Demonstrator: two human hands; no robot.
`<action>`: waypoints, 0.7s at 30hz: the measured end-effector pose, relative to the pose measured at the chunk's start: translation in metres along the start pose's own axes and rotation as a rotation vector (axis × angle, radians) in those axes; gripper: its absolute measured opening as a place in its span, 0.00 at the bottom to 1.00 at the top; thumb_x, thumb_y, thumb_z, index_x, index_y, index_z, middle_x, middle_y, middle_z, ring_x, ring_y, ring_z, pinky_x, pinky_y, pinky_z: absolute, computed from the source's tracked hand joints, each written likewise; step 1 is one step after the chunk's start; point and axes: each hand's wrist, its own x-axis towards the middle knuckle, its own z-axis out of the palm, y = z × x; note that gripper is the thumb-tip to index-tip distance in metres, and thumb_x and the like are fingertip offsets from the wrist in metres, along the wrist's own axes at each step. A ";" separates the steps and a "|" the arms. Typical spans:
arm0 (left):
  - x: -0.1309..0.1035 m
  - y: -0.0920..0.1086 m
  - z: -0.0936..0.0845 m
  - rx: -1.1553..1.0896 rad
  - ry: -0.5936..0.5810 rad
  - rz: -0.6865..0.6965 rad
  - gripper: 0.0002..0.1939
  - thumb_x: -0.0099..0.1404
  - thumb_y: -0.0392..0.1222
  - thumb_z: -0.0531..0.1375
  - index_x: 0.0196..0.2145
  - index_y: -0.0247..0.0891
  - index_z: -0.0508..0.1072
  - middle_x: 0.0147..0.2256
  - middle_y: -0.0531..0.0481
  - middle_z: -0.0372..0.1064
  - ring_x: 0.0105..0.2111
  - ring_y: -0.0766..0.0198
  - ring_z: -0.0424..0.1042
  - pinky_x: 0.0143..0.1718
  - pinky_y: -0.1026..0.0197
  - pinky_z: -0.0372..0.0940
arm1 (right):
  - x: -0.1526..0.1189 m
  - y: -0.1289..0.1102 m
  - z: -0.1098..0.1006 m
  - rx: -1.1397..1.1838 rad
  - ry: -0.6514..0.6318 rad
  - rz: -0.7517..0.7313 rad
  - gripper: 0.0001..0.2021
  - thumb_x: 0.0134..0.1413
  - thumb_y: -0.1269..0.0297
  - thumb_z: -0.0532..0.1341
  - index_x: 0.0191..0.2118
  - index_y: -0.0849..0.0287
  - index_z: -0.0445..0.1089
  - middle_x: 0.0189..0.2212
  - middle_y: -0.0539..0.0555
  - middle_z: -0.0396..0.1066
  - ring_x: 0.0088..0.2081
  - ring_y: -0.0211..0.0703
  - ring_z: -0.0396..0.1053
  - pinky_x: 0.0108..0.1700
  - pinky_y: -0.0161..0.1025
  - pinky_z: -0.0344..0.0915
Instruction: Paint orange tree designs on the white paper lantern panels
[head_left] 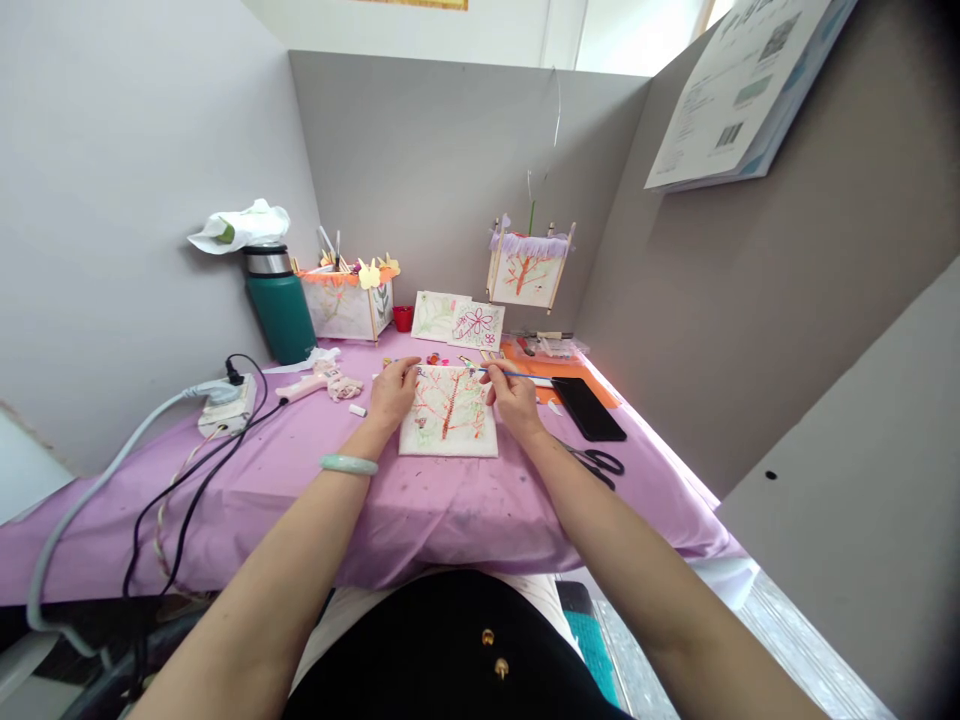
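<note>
A square white panel (450,446) painted with a red-orange tree and green dabs lies flat on the table in front of me. My left hand (393,396) is at its upper left side, fingers curled at the edge and pressed on the corner. Over the upper right corner, my right hand (514,398) pinches a thin blue paintbrush (517,374), which lies nearly level and points left across the panel's top. Small coloured pieces (435,359) lie just beyond the panel, partly hidden behind the hands.
Black scissors (600,461) and a black phone (589,408) lie to the right. A pink glue gun (304,387), power strip (227,405) with cables, and green bottle (282,312) are left. Behind stand a decorated box (341,308) and painted cards (478,326); a painted lantern (525,275) hangs.
</note>
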 end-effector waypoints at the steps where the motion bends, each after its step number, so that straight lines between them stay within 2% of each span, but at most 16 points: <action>1: 0.000 0.001 -0.001 -0.006 0.011 -0.001 0.17 0.63 0.41 0.46 0.44 0.38 0.69 0.43 0.48 0.70 0.42 0.63 0.67 0.45 0.61 0.60 | 0.001 0.001 0.000 -0.010 0.029 0.008 0.19 0.58 0.53 0.45 0.41 0.59 0.66 0.30 0.50 0.69 0.20 0.31 0.63 0.28 0.30 0.61; 5: -0.001 0.004 -0.004 -0.024 0.075 -0.012 0.16 0.64 0.43 0.45 0.41 0.38 0.69 0.38 0.48 0.71 0.39 0.63 0.68 0.42 0.62 0.60 | 0.003 0.009 0.001 -0.147 0.137 0.065 0.19 0.58 0.53 0.43 0.41 0.57 0.66 0.33 0.51 0.70 0.28 0.34 0.66 0.34 0.31 0.61; 11: -0.001 0.005 -0.005 -0.047 0.117 0.000 0.15 0.64 0.43 0.44 0.39 0.37 0.68 0.37 0.47 0.70 0.38 0.63 0.68 0.40 0.62 0.60 | 0.003 0.014 0.001 -0.261 0.013 0.033 0.20 0.58 0.53 0.43 0.37 0.57 0.68 0.33 0.51 0.71 0.36 0.38 0.66 0.37 0.32 0.59; 17: -0.001 0.003 -0.004 0.009 0.058 -0.051 0.16 0.63 0.44 0.45 0.40 0.38 0.69 0.37 0.47 0.71 0.38 0.62 0.68 0.39 0.61 0.60 | 0.002 0.010 0.001 -0.316 -0.016 0.029 0.20 0.58 0.55 0.44 0.38 0.58 0.69 0.33 0.52 0.71 0.37 0.40 0.67 0.38 0.32 0.58; 21: -0.001 -0.002 0.000 0.043 -0.102 -0.083 0.16 0.63 0.44 0.45 0.40 0.40 0.70 0.39 0.47 0.72 0.38 0.60 0.69 0.38 0.60 0.60 | 0.003 0.013 0.001 -0.355 -0.044 0.062 0.19 0.58 0.55 0.44 0.38 0.57 0.69 0.33 0.52 0.72 0.36 0.40 0.67 0.36 0.32 0.58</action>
